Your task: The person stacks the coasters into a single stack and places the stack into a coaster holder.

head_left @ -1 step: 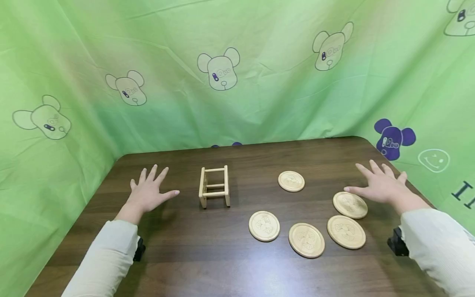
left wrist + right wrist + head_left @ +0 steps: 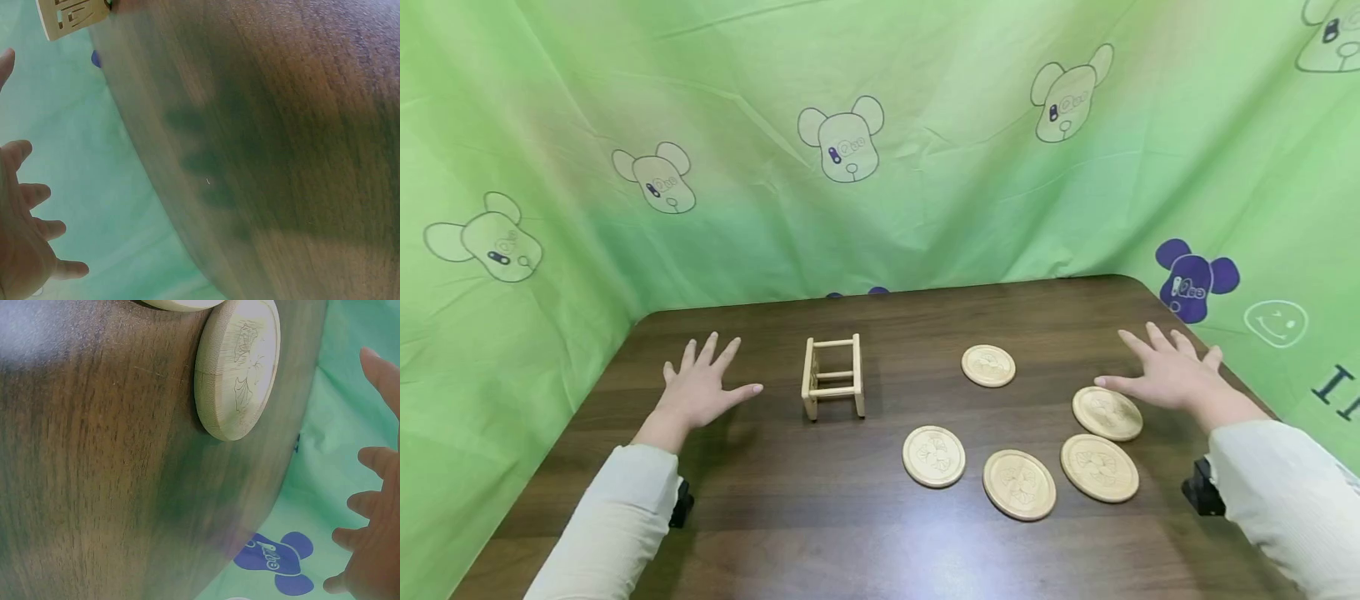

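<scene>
My left hand (image 2: 696, 392) hovers over the left of the table, fingers spread and nothing in it. To its right stands a small wooden coaster holder (image 2: 858, 367) with thin rods; the left wrist view shows its cut-out side panel (image 2: 75, 17). On the far right, my right hand (image 2: 1180, 375) is held with fingers spread above the table, also holding nothing. Its thumb is nearest a round wooden coaster (image 2: 1107, 414) with an engraved leaf pattern. Just in front lies another coaster (image 2: 1100, 468), the two close together.
More engraved coasters lie flat mid-table: a far one (image 2: 988, 367), a left one (image 2: 934, 457) and a near one (image 2: 1019, 486). The dark wooden table (image 2: 820, 517) meets a green printed curtain (image 2: 737, 233) behind and at the sides.
</scene>
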{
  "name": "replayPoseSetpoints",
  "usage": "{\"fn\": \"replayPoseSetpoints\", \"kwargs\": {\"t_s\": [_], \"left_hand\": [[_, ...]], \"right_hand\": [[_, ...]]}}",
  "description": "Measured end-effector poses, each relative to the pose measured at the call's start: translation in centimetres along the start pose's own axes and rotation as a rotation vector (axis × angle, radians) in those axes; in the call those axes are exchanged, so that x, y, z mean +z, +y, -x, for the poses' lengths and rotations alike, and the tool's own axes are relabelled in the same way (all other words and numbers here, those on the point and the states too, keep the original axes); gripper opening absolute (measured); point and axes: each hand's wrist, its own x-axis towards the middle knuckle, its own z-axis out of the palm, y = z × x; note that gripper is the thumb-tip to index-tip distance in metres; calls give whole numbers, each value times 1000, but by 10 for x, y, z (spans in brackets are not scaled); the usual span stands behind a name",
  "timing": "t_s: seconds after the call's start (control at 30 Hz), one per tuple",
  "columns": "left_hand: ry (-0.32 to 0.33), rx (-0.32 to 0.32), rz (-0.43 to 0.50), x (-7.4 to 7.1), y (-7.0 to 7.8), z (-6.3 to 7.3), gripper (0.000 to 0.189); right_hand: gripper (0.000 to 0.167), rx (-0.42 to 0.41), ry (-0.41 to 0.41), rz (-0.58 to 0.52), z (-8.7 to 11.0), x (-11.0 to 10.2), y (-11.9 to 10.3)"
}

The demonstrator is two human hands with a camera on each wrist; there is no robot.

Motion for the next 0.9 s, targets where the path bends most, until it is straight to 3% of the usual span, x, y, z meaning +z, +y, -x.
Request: {"fn": "replayPoseSetpoints", "kwargs": {"t_s": [0.5, 0.9], "left_hand": [[-11, 13, -8, 2, -2, -2, 89], [-17, 35, 9, 0, 5, -7, 91]], "right_hand": [[96, 14, -20, -11, 4, 2, 2], [95, -2, -21, -38, 3, 1, -6]]}}
